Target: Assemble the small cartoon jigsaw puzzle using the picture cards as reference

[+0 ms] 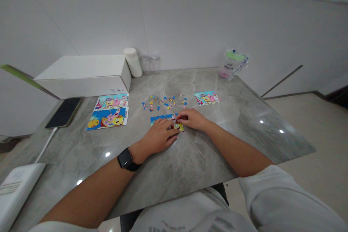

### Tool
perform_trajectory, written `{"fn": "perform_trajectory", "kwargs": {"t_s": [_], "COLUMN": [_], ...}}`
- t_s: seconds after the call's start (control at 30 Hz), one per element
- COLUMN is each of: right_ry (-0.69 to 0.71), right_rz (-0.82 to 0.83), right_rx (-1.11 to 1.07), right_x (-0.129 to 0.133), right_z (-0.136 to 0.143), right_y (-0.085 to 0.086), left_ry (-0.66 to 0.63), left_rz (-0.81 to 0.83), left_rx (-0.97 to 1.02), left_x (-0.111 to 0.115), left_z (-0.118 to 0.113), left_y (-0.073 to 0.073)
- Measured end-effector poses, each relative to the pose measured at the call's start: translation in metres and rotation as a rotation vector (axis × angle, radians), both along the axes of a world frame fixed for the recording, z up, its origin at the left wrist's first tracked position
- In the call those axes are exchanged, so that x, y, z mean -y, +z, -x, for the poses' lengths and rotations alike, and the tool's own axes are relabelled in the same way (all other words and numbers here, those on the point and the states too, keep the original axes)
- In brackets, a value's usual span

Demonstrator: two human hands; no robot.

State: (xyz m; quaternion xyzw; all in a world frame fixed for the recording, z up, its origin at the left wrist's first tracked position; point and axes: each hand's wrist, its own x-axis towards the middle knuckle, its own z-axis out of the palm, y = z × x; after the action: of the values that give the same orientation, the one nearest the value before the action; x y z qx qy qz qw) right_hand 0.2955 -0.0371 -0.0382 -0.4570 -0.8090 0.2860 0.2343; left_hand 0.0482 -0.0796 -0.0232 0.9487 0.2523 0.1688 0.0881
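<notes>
A small cartoon jigsaw puzzle (157, 118), mostly blue with yellow and pink figures, lies flat on the table in front of me. My left hand (161, 136) rests over its near left part, fingers stretched across it and slightly apart, covering much of the picture. At the puzzle's right edge, my right hand (192, 119) pinches thumb and forefinger together at what looks like a puzzle piece, mostly covered by the fingertips. Just beyond the puzzle, several loose puzzle pieces (158, 108) in blue, yellow and pink are scattered.
To the right lies an assembled cartoon puzzle (208, 98). Two picture cards, one pink and turquoise (112, 102), one blue (107, 118), lie left near a phone (64, 112) on a cable. Behind stand a white box (84, 74), white bottle (133, 62), glasses (154, 65) and plastic bag (231, 66).
</notes>
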Motion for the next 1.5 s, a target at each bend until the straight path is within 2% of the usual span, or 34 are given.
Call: {"fn": "perform_trajectory", "kwargs": {"t_s": [0.33, 0.57, 0.8, 1.0, 1.13, 1.23, 1.5], "right_ry": [0.032, 0.061, -0.089, 0.076, 0.115, 0.07, -0.188], "right_rz": [-0.171, -0.178, -0.262, -0.277, -0.265, -0.272, -0.37], "right_rx": [0.132, 0.13, 0.067, 0.138, 0.179, 0.145, 0.007], "right_x": [0.003, 0.002, -0.004, 0.0, 0.002, 0.001, -0.006], "right_z": [0.002, 0.0, -0.008, -0.008, -0.006, -0.007, -0.01], "right_y": [0.004, -0.002, 0.004, 0.002, 0.0, 0.0, 0.001], "left_ry": [0.004, 0.003, 0.005, -0.029, -0.041, -0.04, -0.052], "left_rz": [0.02, 0.033, 0.026, 0.03, 0.053, 0.06, 0.051], "left_rx": [-0.013, 0.001, -0.009, -0.008, -0.008, -0.008, 0.009], "left_x": [0.0, -0.001, 0.002, 0.001, 0.001, 0.001, 0.002], "left_z": [-0.001, -0.001, -0.001, -0.001, -0.001, 0.0, 0.0], "left_y": [0.0, -0.002, 0.0, -0.001, -0.001, 0.001, 0.002]}}
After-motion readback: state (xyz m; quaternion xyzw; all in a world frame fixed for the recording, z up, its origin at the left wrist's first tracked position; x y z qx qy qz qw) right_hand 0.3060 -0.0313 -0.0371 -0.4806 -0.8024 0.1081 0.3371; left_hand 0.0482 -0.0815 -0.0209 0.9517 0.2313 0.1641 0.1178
